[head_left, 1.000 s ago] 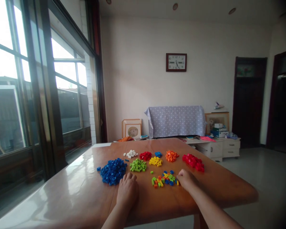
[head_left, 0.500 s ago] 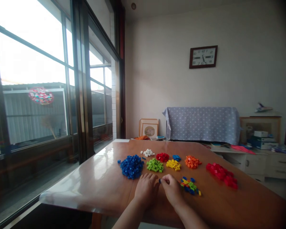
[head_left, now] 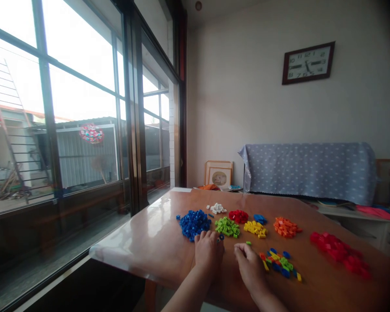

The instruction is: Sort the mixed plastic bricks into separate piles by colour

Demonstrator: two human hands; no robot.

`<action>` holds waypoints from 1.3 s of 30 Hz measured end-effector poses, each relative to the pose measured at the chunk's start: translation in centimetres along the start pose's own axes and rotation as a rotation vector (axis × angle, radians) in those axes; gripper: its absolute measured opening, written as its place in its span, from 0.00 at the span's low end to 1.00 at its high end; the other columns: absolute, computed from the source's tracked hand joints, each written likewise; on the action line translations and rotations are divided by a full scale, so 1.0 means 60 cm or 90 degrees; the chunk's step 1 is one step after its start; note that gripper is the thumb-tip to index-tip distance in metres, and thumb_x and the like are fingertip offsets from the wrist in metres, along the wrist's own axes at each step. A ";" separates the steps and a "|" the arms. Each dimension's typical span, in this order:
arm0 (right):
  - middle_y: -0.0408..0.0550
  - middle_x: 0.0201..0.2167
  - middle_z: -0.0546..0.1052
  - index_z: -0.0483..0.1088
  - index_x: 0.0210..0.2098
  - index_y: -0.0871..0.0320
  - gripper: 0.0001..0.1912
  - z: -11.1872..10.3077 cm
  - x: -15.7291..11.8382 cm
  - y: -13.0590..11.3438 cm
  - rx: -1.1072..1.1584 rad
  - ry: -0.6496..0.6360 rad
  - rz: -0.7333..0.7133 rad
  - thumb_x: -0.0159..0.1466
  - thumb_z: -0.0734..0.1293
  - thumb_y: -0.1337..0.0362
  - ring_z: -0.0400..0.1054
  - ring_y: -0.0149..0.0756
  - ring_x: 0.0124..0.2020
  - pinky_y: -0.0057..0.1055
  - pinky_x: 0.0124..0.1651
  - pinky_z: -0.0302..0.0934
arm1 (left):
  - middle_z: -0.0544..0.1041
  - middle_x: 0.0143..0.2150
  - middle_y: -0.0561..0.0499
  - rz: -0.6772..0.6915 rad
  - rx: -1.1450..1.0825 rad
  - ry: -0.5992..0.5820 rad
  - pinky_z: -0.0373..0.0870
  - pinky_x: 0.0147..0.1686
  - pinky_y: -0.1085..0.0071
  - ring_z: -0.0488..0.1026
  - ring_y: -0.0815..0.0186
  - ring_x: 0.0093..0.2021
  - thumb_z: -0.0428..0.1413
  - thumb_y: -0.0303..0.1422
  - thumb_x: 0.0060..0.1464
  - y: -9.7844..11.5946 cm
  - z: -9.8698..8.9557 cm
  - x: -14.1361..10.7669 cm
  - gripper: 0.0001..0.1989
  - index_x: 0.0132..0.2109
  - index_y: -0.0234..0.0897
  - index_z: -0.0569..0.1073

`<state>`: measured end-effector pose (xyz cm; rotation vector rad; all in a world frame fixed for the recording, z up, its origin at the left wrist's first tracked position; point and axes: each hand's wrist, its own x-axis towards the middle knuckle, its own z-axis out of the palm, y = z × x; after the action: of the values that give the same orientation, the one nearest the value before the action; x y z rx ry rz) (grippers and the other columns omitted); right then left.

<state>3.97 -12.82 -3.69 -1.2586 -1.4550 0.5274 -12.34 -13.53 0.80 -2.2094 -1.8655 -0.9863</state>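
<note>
My left hand [head_left: 209,251] is over the table, fingers curled, with a small dark blue round toy piece [head_left: 221,237] at its fingertips. To its right, my right hand [head_left: 249,262] has its fingers pressed together. Whatever may be between them is hidden. A small green piece [head_left: 248,243] shows just beyond the right fingertips. Beside that hand lies a mixed group of blue, green, yellow and orange pieces [head_left: 279,263]. Just past my left hand is the heap of blue pieces [head_left: 194,224], with the light green pile [head_left: 227,226] to its right.
Farther back on the brown table [head_left: 143,242] are white [head_left: 218,208], red [head_left: 238,216], yellow [head_left: 255,228], flat blue [head_left: 260,219] and orange [head_left: 286,227] piles. A long red pile [head_left: 339,251] lies at right. Glass windows [head_left: 84,130] run along the left.
My hands have moved apart, and the blue round piece has stayed at my left fingertips. The green piece beyond my right hand has come into sight. The camera has turned left.
</note>
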 end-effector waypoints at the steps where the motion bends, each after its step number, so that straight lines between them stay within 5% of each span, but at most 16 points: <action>1: 0.51 0.31 0.81 0.74 0.33 0.54 0.17 0.000 -0.001 -0.004 0.006 -0.001 0.000 0.63 0.59 0.51 0.75 0.44 0.34 0.32 0.36 0.67 | 0.77 0.45 0.45 -0.035 0.016 0.011 0.56 0.48 0.58 0.68 0.53 0.49 0.49 0.40 0.63 -0.008 -0.003 0.004 0.13 0.45 0.44 0.77; 7: 0.48 0.24 0.78 0.73 0.29 0.55 0.19 -0.004 -0.006 -0.027 0.011 -0.018 0.028 0.62 0.59 0.49 0.70 0.40 0.27 0.29 0.29 0.61 | 0.76 0.50 0.45 -0.183 0.105 -0.002 0.55 0.51 0.57 0.65 0.51 0.53 0.50 0.41 0.62 -0.067 -0.029 0.041 0.15 0.49 0.46 0.78; 16: 0.44 0.24 0.75 0.71 0.29 0.56 0.17 -0.002 -0.003 -0.023 0.052 -0.046 0.052 0.62 0.60 0.50 0.67 0.38 0.27 0.29 0.31 0.59 | 0.76 0.50 0.45 -0.210 0.138 0.037 0.57 0.50 0.59 0.66 0.53 0.54 0.48 0.38 0.63 -0.099 -0.028 0.052 0.17 0.54 0.46 0.76; 22: 0.42 0.22 0.73 0.71 0.30 0.56 0.15 0.000 -0.001 -0.026 0.050 -0.020 0.052 0.63 0.60 0.52 0.66 0.36 0.26 0.29 0.30 0.58 | 0.76 0.47 0.45 -0.108 0.097 0.076 0.58 0.48 0.60 0.67 0.55 0.49 0.45 0.36 0.66 -0.042 -0.023 0.031 0.16 0.50 0.45 0.77; 29: 0.49 0.36 0.80 0.72 0.42 0.56 0.16 0.002 0.014 -0.001 0.195 0.069 0.133 0.61 0.62 0.54 0.74 0.41 0.37 0.32 0.39 0.67 | 0.76 0.46 0.46 0.010 -0.111 -0.027 0.62 0.45 0.68 0.71 0.60 0.46 0.46 0.30 0.64 0.053 0.043 0.000 0.14 0.49 0.40 0.75; 35: 0.50 0.36 0.81 0.71 0.42 0.56 0.16 0.004 0.014 -0.011 0.353 0.056 0.188 0.58 0.65 0.54 0.76 0.42 0.37 0.35 0.40 0.70 | 0.75 0.41 0.46 0.074 -0.062 -0.108 0.61 0.42 0.69 0.71 0.61 0.43 0.47 0.30 0.63 0.066 0.043 0.005 0.12 0.41 0.39 0.75; 39: 0.53 0.40 0.81 0.72 0.42 0.58 0.17 -0.043 0.011 -0.014 0.308 0.043 0.162 0.60 0.63 0.53 0.77 0.44 0.41 0.36 0.44 0.70 | 0.75 0.43 0.46 0.109 -0.030 -0.120 0.61 0.44 0.68 0.70 0.61 0.44 0.46 0.28 0.63 0.071 0.043 0.006 0.12 0.42 0.39 0.75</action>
<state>6.05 -13.30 -1.88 -1.0597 -1.0301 0.9355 -7.40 -13.13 0.39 -2.5188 -1.6994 -0.8278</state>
